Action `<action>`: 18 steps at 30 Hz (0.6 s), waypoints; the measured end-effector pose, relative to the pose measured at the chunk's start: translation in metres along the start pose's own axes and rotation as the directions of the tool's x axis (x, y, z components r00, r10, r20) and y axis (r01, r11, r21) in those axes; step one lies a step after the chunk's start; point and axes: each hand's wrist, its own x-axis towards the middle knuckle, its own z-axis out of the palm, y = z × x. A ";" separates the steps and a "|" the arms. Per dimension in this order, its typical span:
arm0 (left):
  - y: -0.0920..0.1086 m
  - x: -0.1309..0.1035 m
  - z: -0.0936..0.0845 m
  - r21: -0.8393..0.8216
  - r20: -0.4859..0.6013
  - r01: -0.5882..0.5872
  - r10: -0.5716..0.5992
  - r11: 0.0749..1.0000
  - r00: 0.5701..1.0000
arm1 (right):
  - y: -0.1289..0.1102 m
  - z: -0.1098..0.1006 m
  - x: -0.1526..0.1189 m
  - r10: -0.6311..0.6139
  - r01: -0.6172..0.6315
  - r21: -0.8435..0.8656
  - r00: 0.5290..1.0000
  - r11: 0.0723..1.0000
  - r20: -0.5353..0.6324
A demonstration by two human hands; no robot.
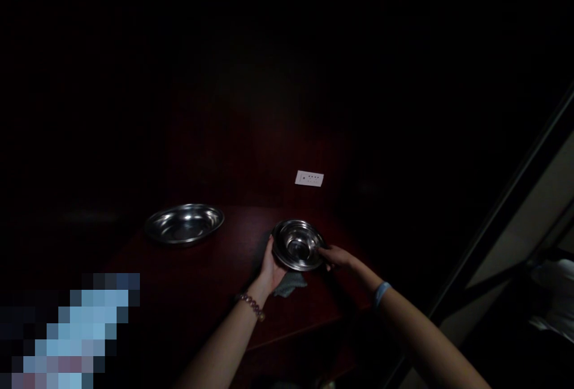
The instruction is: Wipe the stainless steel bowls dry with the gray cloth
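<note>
A shiny stainless steel bowl (299, 247) is between my two hands over the dark red table; its rim looks layered, and I cannot tell if more than one bowl is stacked there. My left hand (270, 265) is closed around its left side, the palm partly under it. On the right, my right hand (335, 256) grips the rim, thumb or finger reaching inside. A grey-green cloth (290, 284) lies just below the bowl, beside my left palm. The fingers beneath the bowl are hidden.
A wide, shallow steel basin (186, 224) rests on the table (244, 239) to the left. A white socket plate (309, 178) is on the dark wall behind. Blurred blocks cover the lower left corner. Most of the surroundings are very dark.
</note>
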 end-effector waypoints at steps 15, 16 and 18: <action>0.003 -0.012 0.011 -0.076 -0.009 -0.018 0.017 0.997 1.000 | 0.005 0.035 -0.016 -0.038 -0.027 0.600 0.995 0.799 0.095; 0.003 -0.013 0.011 -0.067 0.013 -0.005 0.005 0.998 1.000 | 0.006 0.036 -0.016 -0.038 -0.017 0.615 0.996 0.788 0.077; 0.002 -0.012 0.010 -0.042 0.062 0.014 -0.011 0.999 0.998 | 0.008 0.036 -0.017 -0.025 -0.014 0.642 0.998 0.767 0.051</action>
